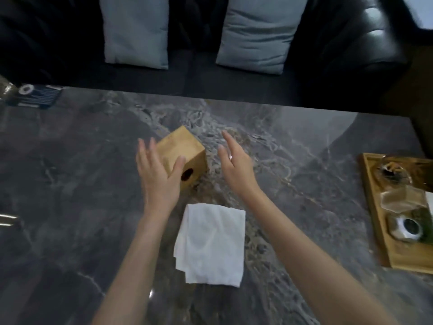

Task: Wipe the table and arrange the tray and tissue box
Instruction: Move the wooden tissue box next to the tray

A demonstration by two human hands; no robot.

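Note:
A wooden tissue box (pixel 187 151) lies on the dark marble table (pixel 70 184), its round hole facing me. My left hand (pixel 157 172) is flat and open against the box's left side, thumb near the hole. To the right of the box my right hand (pixel 234 163) hovers open, a small gap away from it. A folded white cloth (pixel 210 245) lies flat on the table between my forearms. At the right edge sits a wooden tray (pixel 379 231) holding glassware and a small lidded jar.
A dark sofa with two pale blue cushions (pixel 138 31) runs along the table's far edge. A dark blue packet (pixel 35 95) lies at the far left corner. Something shiny pokes in at the left edge (pixel 9 218).

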